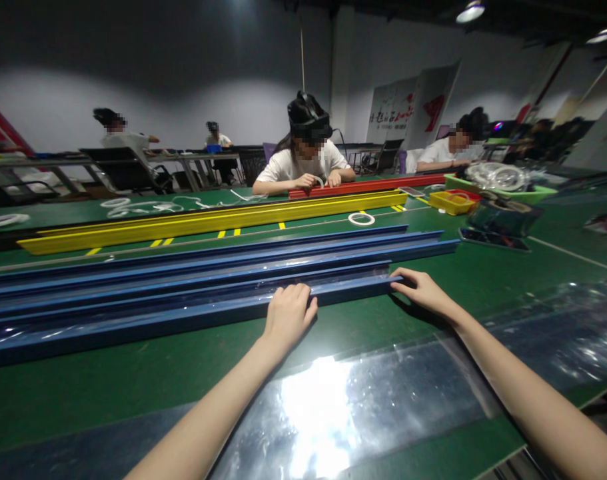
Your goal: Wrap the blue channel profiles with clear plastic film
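Several long blue channels lie side by side on the green table. My left hand (289, 313) rests over the near wall of the nearest blue channel (223, 305), its fingers bent over the edge and the thumb on the near side. At the right end of that same channel is my right hand (417, 289), with the end between thumb and fingers. Another blue channel (423, 249) lies just beyond it. Clear plastic film (383, 380) is spread on the table nearest me, under my forearms, with a bright reflection on it.
Yellow channels (218, 220) and a white ring (361, 219) lie beyond the blue ones. Across the table, a person (308, 157) leans over red channels (373, 185). At the right are a yellow basket (450, 203), a green tray (533, 194) and a dark flat device (494, 240).
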The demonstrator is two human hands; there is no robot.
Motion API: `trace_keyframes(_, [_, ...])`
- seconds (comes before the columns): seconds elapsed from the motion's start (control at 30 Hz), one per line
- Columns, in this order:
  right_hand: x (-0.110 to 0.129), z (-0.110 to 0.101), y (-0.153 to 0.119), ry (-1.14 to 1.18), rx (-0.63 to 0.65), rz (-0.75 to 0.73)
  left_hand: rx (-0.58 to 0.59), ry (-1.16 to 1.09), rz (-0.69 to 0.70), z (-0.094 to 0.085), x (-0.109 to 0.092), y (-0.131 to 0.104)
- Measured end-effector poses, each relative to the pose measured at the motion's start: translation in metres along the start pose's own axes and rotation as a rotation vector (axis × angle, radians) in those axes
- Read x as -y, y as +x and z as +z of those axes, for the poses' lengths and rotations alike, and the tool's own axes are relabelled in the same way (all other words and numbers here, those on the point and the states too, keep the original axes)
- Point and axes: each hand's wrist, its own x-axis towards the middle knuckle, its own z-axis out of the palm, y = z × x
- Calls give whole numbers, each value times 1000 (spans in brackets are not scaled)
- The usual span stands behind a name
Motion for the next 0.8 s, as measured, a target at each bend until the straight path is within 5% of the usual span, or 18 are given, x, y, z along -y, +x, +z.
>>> trace_keyframes(0.8, [8, -3, -2, -16, 15, -15, 23, 10, -15, -3, -1, 2])
